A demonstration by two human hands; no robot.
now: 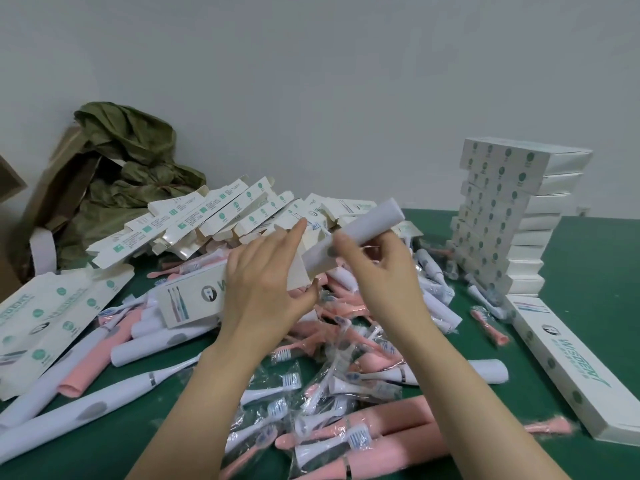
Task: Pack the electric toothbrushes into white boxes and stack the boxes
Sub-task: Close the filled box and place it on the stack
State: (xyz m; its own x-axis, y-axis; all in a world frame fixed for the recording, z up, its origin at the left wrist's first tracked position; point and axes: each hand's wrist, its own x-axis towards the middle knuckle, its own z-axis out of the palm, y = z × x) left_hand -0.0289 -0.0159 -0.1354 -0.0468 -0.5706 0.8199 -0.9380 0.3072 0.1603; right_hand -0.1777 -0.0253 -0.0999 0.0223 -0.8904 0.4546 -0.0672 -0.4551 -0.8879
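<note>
White plastic is gripped in the right hand [381,271]: an electric toothbrush handle [367,221], tilted with its upper end away from the hand and its lower end at the open mouth of a white box [188,299] (whether it is already inside cannot be told, since the view is blurred there). The fingers of that hand are curled around the handle. The box is held by the left hand [266,285], whose thumb is set under the raised flap [294,271] while the index finger is kept almost straight. Beneath both hands a loose heap of pink and white toothbrushes [394,422] is spread, mixed with brush heads [289,381] sealed in clear bags. Beyond the left hand, unfolded box blanks [207,216] are piled in a fan. Well to the right of the right hand a stack of closed boxes [502,220] is built up, and one more closed box [568,368] is laid flat outside the right forearm. Everything is carried by a green tabletop [595,271]. Far to the left of the left hand a crumpled olive bag [128,157] is seen.
</note>
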